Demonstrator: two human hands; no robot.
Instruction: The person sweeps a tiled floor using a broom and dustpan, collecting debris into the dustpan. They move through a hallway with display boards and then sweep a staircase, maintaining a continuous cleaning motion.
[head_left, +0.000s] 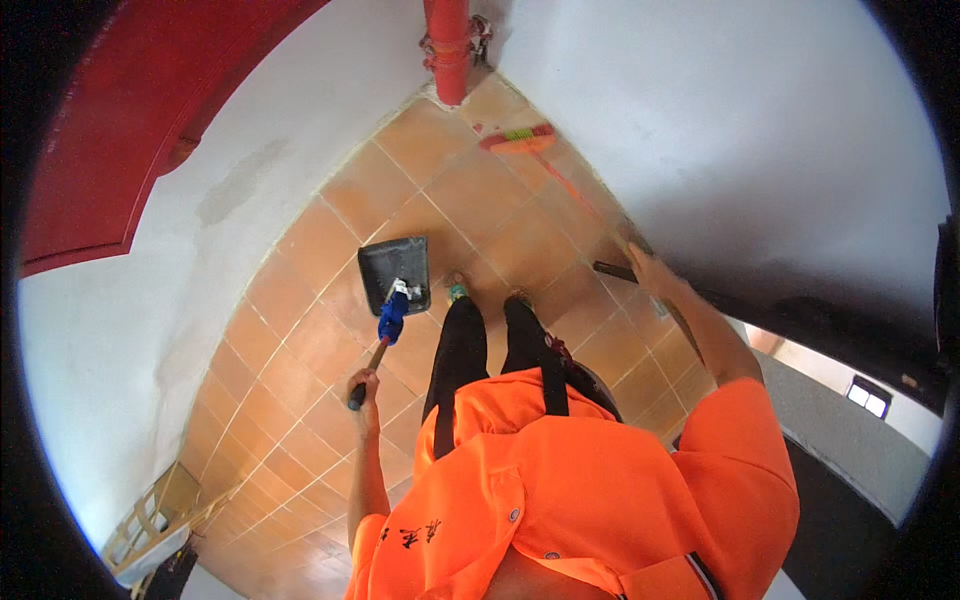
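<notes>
My left hand (364, 388) grips the wooden handle of a long-handled dustpan. Its dark grey pan (393, 271) rests on the orange tiled floor (320, 340) in front of my feet, and a blue fitting (392, 318) joins handle to pan. My right hand (645, 268) is closed around the long handle of a broom. The broom's red and green head (517, 138) lies on the tiles near the far corner, beside the white wall. My orange shirt and black trousers fill the lower middle.
A red vertical pipe (447, 45) stands in the corner where two white walls meet. A red curved surface (140, 110) sits upper left. A wooden frame (150, 515) lies at lower left. A dark ledge (840, 330) runs along the right.
</notes>
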